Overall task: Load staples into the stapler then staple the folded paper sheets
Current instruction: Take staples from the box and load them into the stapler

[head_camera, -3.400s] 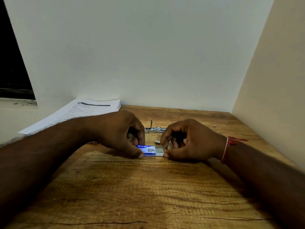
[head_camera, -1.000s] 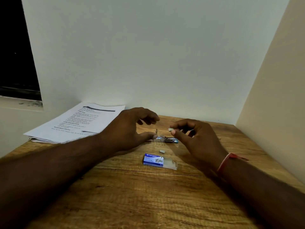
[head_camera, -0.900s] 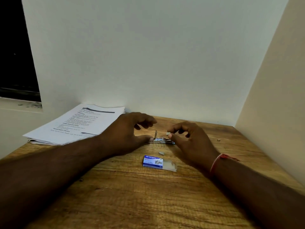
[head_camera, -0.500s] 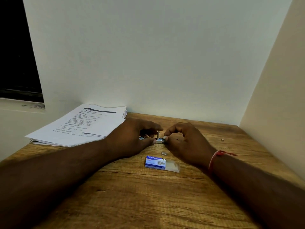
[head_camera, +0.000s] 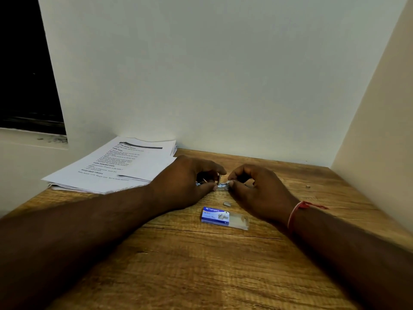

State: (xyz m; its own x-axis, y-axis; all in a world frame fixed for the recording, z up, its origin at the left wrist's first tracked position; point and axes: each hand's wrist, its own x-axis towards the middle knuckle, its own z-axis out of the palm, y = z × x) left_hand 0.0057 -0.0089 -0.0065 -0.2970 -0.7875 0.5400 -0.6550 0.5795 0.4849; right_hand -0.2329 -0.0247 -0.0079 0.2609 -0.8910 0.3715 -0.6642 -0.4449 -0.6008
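Left hand (head_camera: 185, 184), right hand (head_camera: 261, 193) — on stapler (head_camera: 222, 186)

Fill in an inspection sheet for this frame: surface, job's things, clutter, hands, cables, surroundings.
Surface: wooden table, wood-grain top.
Job's things: stapler lying opened between the hands; staple box nearer the camera, its clear tray slid out rightward; paper sheets stacked back left.
Clutter: loose staple strip just behind the box; small bit far right.
Hands: left hand grips the stapler; right hand pinches at its metal channel; whether it holds staples is hidden.
Cables: nothing seen.
Surroundings: plain walls behind and right; dark window left.
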